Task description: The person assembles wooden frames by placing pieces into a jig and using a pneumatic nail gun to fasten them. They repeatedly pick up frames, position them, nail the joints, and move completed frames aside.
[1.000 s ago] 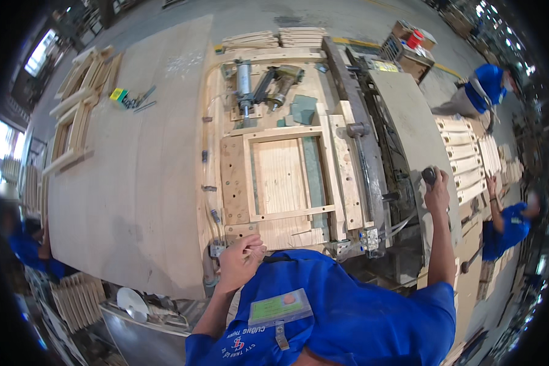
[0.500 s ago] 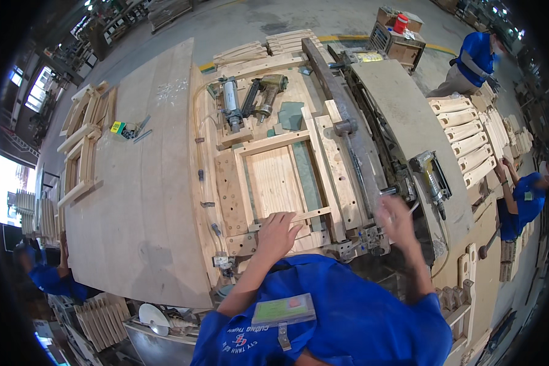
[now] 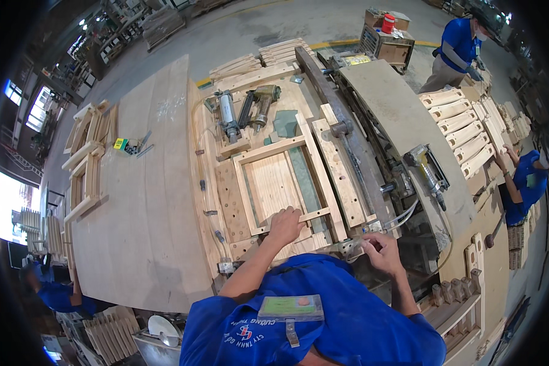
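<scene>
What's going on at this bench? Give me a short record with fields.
Place: wood workshop, jig bench
Left hand: resting on the near rail of the wooden frame
Right hand: at the metal clamp on the bench's near edge
Nearby: two nail guns at the far end, third nail gun to the right
Others: people in blue by stacked wooden parts

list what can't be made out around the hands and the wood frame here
- Head view: right hand fingertips, hidden by the hand at the clamp fittings; grip unclear.
- Left hand palm, pressed on the frame; the rail under it is covered.
- Bench near edge, hidden by the blue shirt.
- Small items on the board: too small to identify.
</scene>
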A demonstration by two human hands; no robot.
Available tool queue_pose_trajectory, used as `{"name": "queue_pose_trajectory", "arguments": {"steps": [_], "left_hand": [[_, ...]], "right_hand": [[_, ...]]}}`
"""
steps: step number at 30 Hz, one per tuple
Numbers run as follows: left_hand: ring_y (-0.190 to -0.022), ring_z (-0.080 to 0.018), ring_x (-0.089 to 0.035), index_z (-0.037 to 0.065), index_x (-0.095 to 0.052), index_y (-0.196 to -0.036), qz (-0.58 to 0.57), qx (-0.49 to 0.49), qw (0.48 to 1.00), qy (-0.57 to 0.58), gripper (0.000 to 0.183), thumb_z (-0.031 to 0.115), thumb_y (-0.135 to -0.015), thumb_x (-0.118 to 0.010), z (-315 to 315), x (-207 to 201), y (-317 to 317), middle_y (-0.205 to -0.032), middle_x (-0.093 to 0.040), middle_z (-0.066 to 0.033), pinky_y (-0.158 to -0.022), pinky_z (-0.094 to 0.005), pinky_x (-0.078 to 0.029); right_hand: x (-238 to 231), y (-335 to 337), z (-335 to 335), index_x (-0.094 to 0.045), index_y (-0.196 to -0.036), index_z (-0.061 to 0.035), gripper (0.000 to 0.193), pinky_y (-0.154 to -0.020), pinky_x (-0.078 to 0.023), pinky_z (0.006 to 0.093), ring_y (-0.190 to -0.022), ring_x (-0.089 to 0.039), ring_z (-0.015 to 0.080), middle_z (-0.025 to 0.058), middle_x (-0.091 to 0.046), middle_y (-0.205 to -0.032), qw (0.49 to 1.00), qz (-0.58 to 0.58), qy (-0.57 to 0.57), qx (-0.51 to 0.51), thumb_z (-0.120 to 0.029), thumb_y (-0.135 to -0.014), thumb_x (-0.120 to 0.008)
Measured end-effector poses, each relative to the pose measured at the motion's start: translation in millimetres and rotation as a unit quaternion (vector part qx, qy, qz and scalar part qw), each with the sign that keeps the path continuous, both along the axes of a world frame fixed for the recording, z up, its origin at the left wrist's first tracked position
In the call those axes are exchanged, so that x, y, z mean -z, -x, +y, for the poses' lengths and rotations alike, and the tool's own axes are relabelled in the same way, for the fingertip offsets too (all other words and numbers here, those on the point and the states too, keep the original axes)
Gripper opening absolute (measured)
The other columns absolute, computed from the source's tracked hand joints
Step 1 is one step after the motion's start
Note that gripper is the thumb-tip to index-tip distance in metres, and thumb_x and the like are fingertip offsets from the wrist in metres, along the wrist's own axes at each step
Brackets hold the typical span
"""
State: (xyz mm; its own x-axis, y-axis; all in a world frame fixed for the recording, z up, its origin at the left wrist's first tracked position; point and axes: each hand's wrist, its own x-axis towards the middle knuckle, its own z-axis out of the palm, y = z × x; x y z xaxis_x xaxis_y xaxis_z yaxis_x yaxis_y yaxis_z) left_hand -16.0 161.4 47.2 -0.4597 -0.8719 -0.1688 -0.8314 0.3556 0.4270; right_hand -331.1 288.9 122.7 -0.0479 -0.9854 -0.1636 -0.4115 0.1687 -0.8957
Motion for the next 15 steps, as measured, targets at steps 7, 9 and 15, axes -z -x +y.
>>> {"name": "queue_pose_trajectory", "arguments": {"steps": [7,9,15], "left_hand": [[-0.103,-0.0407,-0.069,0.006,-0.065,-0.117,0.022,0.055,0.998,0.01,0.032,0.032,-0.099,-0.071,-16.5,-9.8,0.6,-0.107,-0.068,-0.0178,-0.085,-0.0537,-0.055],[-0.102,-0.0417,-0.069,0.005,-0.064,-0.118,0.034,0.057,0.998,0.0,0.034,0.034,-0.1,-0.069,-24.5,-31.9,4.5,-0.106,-0.068,-0.0183,-0.084,-0.0544,-0.055],[-0.097,-0.0413,-0.069,0.005,-0.064,-0.118,0.093,0.019,0.99,0.104,0.035,0.035,-0.1,-0.07,-20.3,-121.8,-8.3,-0.102,-0.069,-0.0168,-0.081,-0.0522,-0.055]], "right_hand": [[-0.3,10.4,-8.0,-0.077,-0.111,0.001,0.017,-0.066,-0.052,0.0289,-0.07,-0.065,0.0102,0.0081,-0.073,-0.079,0.994,0.041,0.063,0.073,-0.012,-0.1,-0.073],[-8.1,13.4,-11.1,-0.077,-0.112,0.0021,0.016,-0.066,-0.052,0.0282,-0.071,-0.065,0.0096,0.0081,-0.074,-0.082,0.993,0.043,0.071,0.087,-0.008,-0.102,-0.07],[-36.1,21.9,-22.3,-0.074,-0.113,0.0043,0.018,-0.069,-0.053,0.028,-0.078,-0.065,0.0099,0.0059,-0.073,-0.087,0.985,0.027,0.126,0.119,-0.01,-0.105,-0.066]]}}
